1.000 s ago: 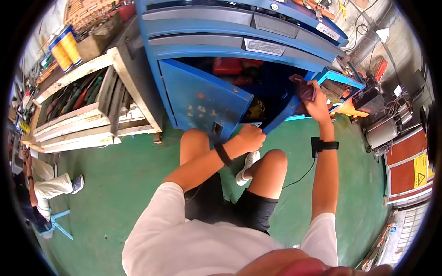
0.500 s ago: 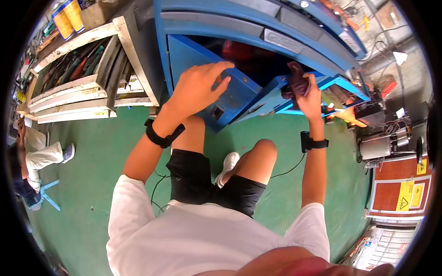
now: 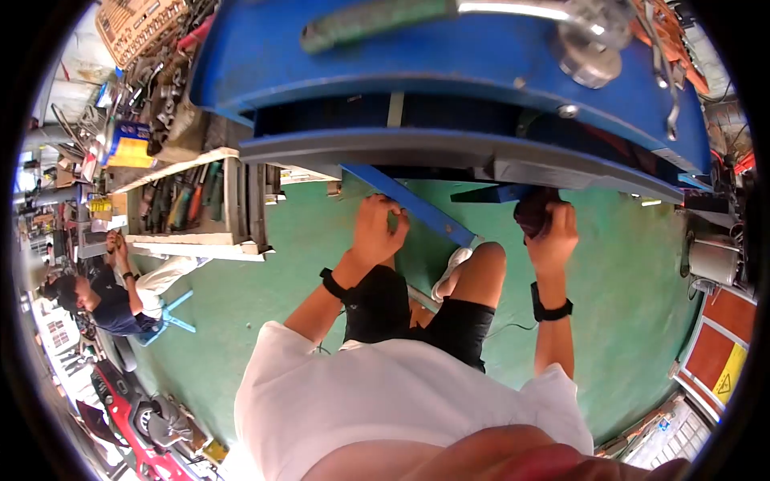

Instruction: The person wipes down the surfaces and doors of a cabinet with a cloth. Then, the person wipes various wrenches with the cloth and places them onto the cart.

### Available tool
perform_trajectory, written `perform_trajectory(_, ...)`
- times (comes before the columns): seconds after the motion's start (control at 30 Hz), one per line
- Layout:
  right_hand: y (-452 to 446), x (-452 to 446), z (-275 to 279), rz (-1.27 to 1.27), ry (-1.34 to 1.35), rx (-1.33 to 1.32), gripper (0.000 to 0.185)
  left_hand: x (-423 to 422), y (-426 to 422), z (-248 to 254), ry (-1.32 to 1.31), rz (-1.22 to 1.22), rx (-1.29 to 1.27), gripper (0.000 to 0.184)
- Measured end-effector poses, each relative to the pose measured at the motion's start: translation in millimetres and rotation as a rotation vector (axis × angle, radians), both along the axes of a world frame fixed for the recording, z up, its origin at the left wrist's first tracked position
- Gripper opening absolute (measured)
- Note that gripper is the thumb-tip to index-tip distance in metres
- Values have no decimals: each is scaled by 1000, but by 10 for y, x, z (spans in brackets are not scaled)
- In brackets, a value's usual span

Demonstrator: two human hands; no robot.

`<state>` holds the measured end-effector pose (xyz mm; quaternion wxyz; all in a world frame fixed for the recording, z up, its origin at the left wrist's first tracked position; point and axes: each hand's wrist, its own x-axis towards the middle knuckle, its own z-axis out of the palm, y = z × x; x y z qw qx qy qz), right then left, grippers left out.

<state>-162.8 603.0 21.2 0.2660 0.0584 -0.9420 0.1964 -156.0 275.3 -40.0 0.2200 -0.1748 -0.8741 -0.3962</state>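
Note:
My left hand (image 3: 380, 232) is at the edge of the left blue cabinet door (image 3: 421, 207), which stands swung out. Its fingers are loosely curved, with a gap between thumb and forefinger, and the fingertips seem to touch the door. A bunched dark maroon cloth (image 3: 532, 213) is gripped in my right hand (image 3: 555, 239), just below the front of the blue tool cabinet (image 3: 265, 60). Close by it, the right blue door (image 3: 489, 195) also stands out from the cabinet. The cabinet's inside is hidden beneath its top.
On the cabinet top lie a green-handled tool (image 3: 385, 22), a round metal part (image 3: 589, 60) and wrenches (image 3: 666, 88). To the left, a pale drawer unit (image 3: 192, 248) holds several hand tools. A person (image 3: 112, 301) sits on a blue stool (image 3: 178, 311) farther left.
My view has risen and tipped forward, bringing the cabinet top into sight. My left fingers have curled in at the door edge. The maroon cloth stays in my right hand.

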Motion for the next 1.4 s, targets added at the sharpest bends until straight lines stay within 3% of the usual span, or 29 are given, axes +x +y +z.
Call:
perform_trajectory(0.03,-81,-7,74,-45,-38,-2,30,-15,16,50,-18,-9,-3,29)
perform_trajectory(0.1,-104,29,80,-56,-126,-22,30,52,8,138,-380,-32,16,33)
perform_trajectory(0.23,-50,35,163,-57,-381,-81,34,14,-168,372,-424,-139,-19,41)
perform_trajectory(0.3,-6,126,337,-33,-489,-120,35,-1,-342,528,-736,-257,-207,49)
perform_trajectory(0.43,142,317,897,78,-727,-154,41,19,-488,1064,-908,-403,-340,53)
perform_trajectory(0.5,129,392,1247,135,-831,-160,45,20,-449,1510,-960,-444,-280,60)
perform_trajectory(0.57,1,358,1676,205,-1082,-389,46,1,-329,1996,-997,-482,-219,67)
perform_trajectory(0.63,-131,339,1891,260,-1087,-441,47,-8,-172,2353,-1028,-557,43,87)
perform_trajectory(0.73,-447,225,2214,361,-1079,-542,48,-24,22,2762,-929,-663,166,101)
perform_trajectory(0.87,-905,100,2587,457,-1138,-668,55,-31,163,3008,-769,-660,122,103)
perform_trajectory(0.97,-1100,7,2676,538,-1040,-684,56,-85,114,2960,-778,-591,265,96)
perform_trajectory(1.03,-1182,-129,2770,678,-755,-530,59,-120,2,2883,-606,-392,237,85)
perform_trajectory(1.17,-1377,-343,3006,586,-764,-507,58,-104,-249,2878,-535,-150,337,77)
perform_trajectory(1.23,-1475,-558,2882,398,-901,-840,65,-206,-386,3105,-237,96,247,73)
perform_trajectory(1.27,-1527,-685,2851,393,-889,-838,65,-290,-463,3213,-229,86,250,73)
perform_trajectory(1.33,-1665,-871,2836,70,-1116,-1304,73,-430,-597,3439,-139,276,199,73)
perform_trajectory(1.4,-1789,-986,2847,40,-1125,-1387,79,-663,-704,3631,-189,280,152,72)
